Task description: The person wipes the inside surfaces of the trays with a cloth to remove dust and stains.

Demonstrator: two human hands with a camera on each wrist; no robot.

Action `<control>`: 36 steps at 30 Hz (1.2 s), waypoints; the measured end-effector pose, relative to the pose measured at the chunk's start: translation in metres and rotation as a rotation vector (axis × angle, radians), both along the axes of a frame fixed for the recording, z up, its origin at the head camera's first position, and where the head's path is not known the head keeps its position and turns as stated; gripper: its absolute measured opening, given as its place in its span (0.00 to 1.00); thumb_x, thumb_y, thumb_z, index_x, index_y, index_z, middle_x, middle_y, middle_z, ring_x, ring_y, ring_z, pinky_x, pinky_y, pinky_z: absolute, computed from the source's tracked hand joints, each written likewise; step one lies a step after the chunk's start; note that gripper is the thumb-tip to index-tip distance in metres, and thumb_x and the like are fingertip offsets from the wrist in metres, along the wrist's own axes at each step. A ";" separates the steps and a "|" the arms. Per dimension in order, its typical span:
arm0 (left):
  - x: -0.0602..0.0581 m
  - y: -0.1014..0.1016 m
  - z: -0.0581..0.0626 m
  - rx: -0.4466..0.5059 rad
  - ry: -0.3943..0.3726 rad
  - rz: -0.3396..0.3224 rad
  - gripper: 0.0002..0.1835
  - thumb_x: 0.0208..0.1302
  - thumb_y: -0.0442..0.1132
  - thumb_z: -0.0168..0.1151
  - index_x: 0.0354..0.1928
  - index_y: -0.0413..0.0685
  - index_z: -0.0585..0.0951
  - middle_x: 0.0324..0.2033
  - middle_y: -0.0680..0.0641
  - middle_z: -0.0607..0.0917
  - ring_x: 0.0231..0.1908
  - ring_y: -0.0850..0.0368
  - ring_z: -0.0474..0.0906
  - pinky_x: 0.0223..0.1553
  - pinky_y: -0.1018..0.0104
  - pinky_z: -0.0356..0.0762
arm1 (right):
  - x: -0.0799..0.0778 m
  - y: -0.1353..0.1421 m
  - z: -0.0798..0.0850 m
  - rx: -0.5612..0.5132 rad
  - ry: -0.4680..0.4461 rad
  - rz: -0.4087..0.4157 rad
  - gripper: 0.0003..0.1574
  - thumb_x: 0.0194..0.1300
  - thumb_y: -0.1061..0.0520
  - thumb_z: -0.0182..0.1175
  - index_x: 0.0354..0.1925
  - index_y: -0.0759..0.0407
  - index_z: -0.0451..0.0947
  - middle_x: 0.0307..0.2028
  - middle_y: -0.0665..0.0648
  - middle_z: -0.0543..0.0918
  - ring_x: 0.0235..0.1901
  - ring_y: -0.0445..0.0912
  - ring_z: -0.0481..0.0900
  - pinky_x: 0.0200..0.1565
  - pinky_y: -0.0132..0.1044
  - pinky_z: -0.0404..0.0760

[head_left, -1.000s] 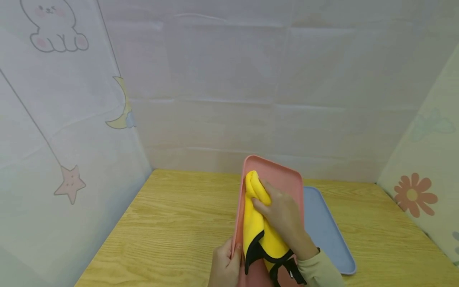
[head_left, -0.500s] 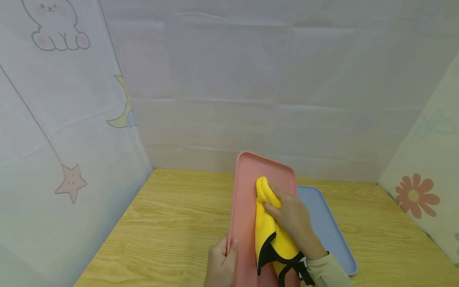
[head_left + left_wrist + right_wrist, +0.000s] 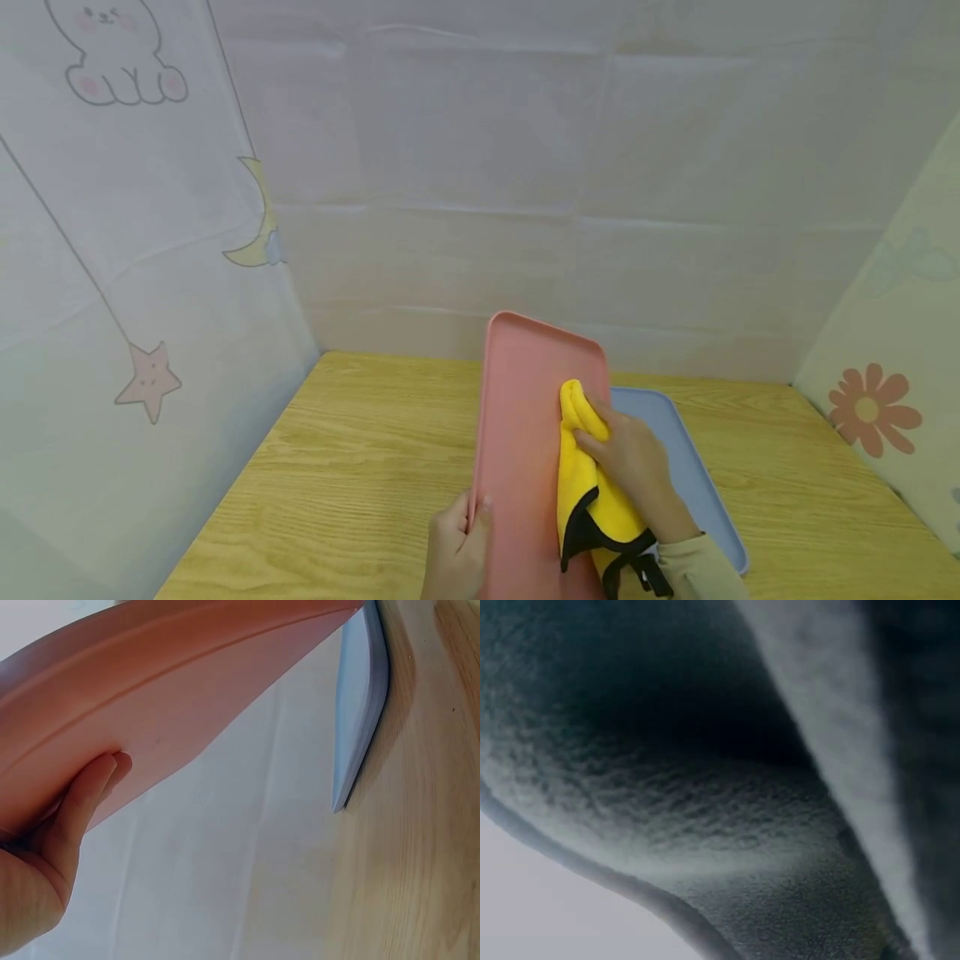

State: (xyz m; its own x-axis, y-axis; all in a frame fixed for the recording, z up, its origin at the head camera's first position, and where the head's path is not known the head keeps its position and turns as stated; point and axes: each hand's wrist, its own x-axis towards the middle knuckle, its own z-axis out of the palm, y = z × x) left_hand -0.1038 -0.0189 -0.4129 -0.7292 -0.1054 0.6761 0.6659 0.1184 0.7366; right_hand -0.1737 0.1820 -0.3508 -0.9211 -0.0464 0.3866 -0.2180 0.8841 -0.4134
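A pink rectangular tray (image 3: 517, 417) is held up at a tilt above the table, its inner face toward me. My left hand (image 3: 456, 548) grips its left edge, thumb on the inner side; in the left wrist view, fingers (image 3: 86, 791) lie against the pink surface. My right hand (image 3: 633, 458) holds a folded yellow cloth (image 3: 577, 475) with black trim, against the right part of the tray's face. Black straps dangle below the cloth. Dark, blurred fabric fills most of the right wrist view, so that hand's fingers are hidden there.
A light blue tray (image 3: 654, 406) lies on the wooden table (image 3: 360, 475) behind the right hand, partly covered by the pink tray and the arm. Pale printed sheets (image 3: 465, 167) hang at the back and both sides.
The right hand has slid the yellow cloth across the tray's face, from its left side to its right and slightly down. The pink tray has shifted a little left and up with the left hand.
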 end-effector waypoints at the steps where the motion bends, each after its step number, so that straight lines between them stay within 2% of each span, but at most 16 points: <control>1: 0.000 0.000 0.000 0.002 0.001 -0.001 0.07 0.56 0.19 0.50 0.30 0.31 0.76 0.12 0.46 0.73 0.15 0.67 0.69 0.12 0.77 0.66 | -0.001 0.002 -0.001 0.000 -0.007 -0.001 0.33 0.55 0.49 0.61 0.56 0.63 0.69 0.38 0.67 0.79 0.20 0.48 0.69 0.18 0.36 0.64; 13: 0.001 -0.003 0.006 -0.009 -0.048 -0.015 0.06 0.59 0.21 0.49 0.32 0.30 0.76 0.13 0.45 0.75 0.14 0.68 0.69 0.11 0.75 0.68 | -0.008 0.020 -0.013 0.010 -0.070 -0.026 0.35 0.57 0.48 0.59 0.60 0.62 0.65 0.38 0.69 0.78 0.15 0.45 0.63 0.16 0.35 0.60; 20: 0.003 -0.002 0.009 -0.014 -0.074 -0.027 0.06 0.60 0.23 0.49 0.34 0.29 0.76 0.17 0.44 0.78 0.17 0.66 0.72 0.14 0.74 0.70 | -0.009 0.021 -0.016 -0.041 -0.094 -0.042 0.36 0.57 0.47 0.57 0.60 0.63 0.65 0.33 0.65 0.78 0.16 0.45 0.66 0.18 0.36 0.64; 24: 0.003 -0.001 0.010 -0.010 -0.066 -0.022 0.06 0.60 0.23 0.50 0.33 0.30 0.77 0.16 0.45 0.78 0.17 0.66 0.72 0.14 0.74 0.70 | -0.007 0.018 -0.014 -0.077 -0.080 -0.042 0.36 0.58 0.47 0.57 0.59 0.65 0.65 0.36 0.65 0.79 0.19 0.46 0.68 0.20 0.37 0.66; 32: 0.001 0.002 0.007 -0.006 -0.020 -0.011 0.06 0.59 0.22 0.50 0.32 0.32 0.77 0.15 0.46 0.77 0.16 0.67 0.71 0.13 0.76 0.69 | -0.003 0.001 -0.007 -0.162 -0.075 -0.003 0.36 0.57 0.49 0.58 0.59 0.67 0.65 0.35 0.65 0.79 0.18 0.44 0.68 0.20 0.35 0.67; 36: 0.002 0.003 0.008 0.001 -0.035 0.005 0.06 0.59 0.23 0.50 0.31 0.33 0.77 0.14 0.47 0.76 0.16 0.68 0.70 0.13 0.76 0.68 | 0.001 -0.011 -0.002 -0.191 -0.062 0.011 0.35 0.57 0.50 0.59 0.58 0.67 0.66 0.35 0.65 0.79 0.19 0.44 0.68 0.22 0.35 0.68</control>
